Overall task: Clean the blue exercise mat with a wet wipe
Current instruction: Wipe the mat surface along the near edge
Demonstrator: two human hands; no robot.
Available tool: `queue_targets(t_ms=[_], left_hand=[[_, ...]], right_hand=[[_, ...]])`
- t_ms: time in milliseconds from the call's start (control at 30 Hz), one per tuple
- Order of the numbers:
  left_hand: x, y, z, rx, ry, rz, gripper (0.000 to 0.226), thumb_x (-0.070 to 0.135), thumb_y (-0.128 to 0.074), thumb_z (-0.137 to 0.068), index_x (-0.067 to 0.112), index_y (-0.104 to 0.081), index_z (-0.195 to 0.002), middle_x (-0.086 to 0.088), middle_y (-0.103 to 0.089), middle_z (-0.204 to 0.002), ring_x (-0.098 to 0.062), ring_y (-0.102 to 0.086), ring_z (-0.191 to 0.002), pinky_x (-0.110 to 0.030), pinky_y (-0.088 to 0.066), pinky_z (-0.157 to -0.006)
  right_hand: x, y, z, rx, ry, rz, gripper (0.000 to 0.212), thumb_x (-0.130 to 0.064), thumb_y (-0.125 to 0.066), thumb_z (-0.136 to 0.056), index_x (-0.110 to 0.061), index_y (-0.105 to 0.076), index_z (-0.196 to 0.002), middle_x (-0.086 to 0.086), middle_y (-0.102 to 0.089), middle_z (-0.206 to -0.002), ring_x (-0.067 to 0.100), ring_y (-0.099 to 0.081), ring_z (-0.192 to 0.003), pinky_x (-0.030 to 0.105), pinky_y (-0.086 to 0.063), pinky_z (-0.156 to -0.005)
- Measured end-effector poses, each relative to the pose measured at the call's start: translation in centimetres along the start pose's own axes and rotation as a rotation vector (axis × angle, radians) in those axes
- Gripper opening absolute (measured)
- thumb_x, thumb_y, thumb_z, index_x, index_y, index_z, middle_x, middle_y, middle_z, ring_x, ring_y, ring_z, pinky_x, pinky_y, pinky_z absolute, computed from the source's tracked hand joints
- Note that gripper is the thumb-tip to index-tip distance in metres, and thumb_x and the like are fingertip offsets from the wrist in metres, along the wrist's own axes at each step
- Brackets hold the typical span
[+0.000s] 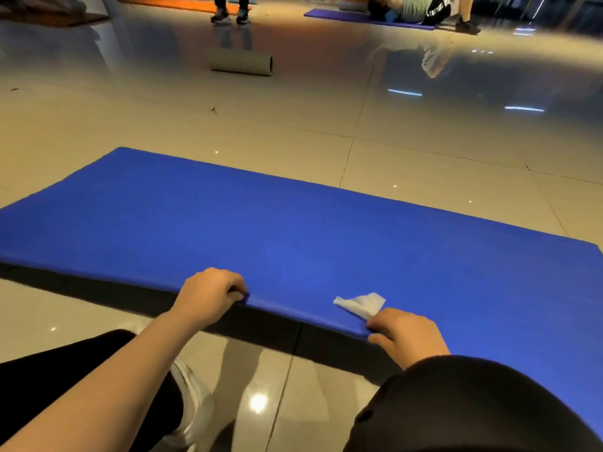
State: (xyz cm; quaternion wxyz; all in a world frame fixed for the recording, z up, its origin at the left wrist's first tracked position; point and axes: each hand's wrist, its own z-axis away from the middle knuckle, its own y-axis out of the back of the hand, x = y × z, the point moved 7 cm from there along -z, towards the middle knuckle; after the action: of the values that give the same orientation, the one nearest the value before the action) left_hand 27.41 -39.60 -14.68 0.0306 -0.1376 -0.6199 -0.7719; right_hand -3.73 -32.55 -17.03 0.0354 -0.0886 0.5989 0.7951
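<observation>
The blue exercise mat (293, 230) lies across the tiled floor, its near edge raised off the floor with a dark shadow beneath. My left hand (208, 295) grips that near edge, fingers curled over it. My right hand (404, 334) pinches the same edge further right and also holds a crumpled white wet wipe (360, 303), which sticks out over the mat's surface.
A grey foam roller (240, 64) lies on the floor beyond the mat. A person stands at the back (230, 11) and another lies on a purple mat (346, 16). My knees are at the bottom of the view. Glossy tiles surround the mat.
</observation>
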Motion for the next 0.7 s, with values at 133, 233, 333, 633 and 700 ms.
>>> queue_targets(t_ms=[133, 233, 333, 633, 700], left_hand=[[1.4, -0.3, -0.3, -0.114, -0.040, 0.046, 0.027, 0.028, -0.063, -0.097, 0.025, -0.064, -0.124, 0.008, -0.070, -0.106, -0.015, -0.063, -0.099, -0.031, -0.049, -0.084], [5.6, 1.9, -0.7, -0.086, -0.148, 0.181, 0.030, 0.028, -0.063, -0.097, 0.025, -0.062, -0.127, 0.010, -0.069, -0.104, -0.012, -0.063, -0.098, -0.031, -0.049, -0.088], [11.4, 5.0, -0.2, -0.011, -0.255, 0.455, 0.035, 0.028, -0.066, -0.095, 0.027, -0.060, -0.129, 0.009, -0.064, -0.110, -0.009, -0.060, -0.099, -0.025, -0.047, -0.090], [23.5, 13.0, 5.6, -0.065, -0.432, 0.944, 0.035, 0.023, -0.081, -0.080, 0.033, -0.065, -0.109, 0.005, -0.063, -0.116, -0.012, -0.060, -0.107, -0.029, -0.052, -0.091], [24.5, 15.1, 6.8, -0.032, -0.445, 0.986, 0.024, 0.014, -0.080, -0.081, 0.025, -0.068, -0.099, -0.001, -0.067, -0.105, -0.015, -0.063, -0.097, -0.034, -0.057, -0.087]], right_hand=[[0.8, 1.5, -0.2, -0.025, 0.034, -0.061, 0.020, -0.033, -0.052, -0.098, -0.035, -0.064, -0.115, -0.014, -0.063, -0.115, 0.013, -0.059, -0.105, 0.027, -0.044, -0.084], [0.5, 5.8, -0.3, 0.017, 0.094, -0.132, 0.023, -0.026, -0.046, -0.102, -0.027, -0.067, -0.113, -0.006, -0.066, -0.111, 0.017, -0.059, -0.097, 0.030, -0.046, -0.081], [0.1, 11.0, 0.4, 0.077, 0.114, -0.255, 0.017, -0.018, -0.050, -0.101, -0.029, -0.063, -0.104, -0.006, -0.066, -0.101, 0.017, -0.057, -0.087, 0.025, -0.043, -0.072], [-2.4, 23.4, 8.9, 0.056, 0.166, -0.585, 0.021, -0.012, -0.062, -0.095, -0.025, -0.056, -0.110, 0.010, -0.071, -0.098, 0.014, -0.061, -0.082, 0.030, -0.049, -0.079], [-2.6, 25.6, 10.6, 0.148, 0.149, -0.573, 0.021, -0.012, -0.063, -0.093, -0.026, -0.060, -0.108, 0.005, -0.070, -0.096, 0.013, -0.063, -0.082, 0.027, -0.050, -0.076]])
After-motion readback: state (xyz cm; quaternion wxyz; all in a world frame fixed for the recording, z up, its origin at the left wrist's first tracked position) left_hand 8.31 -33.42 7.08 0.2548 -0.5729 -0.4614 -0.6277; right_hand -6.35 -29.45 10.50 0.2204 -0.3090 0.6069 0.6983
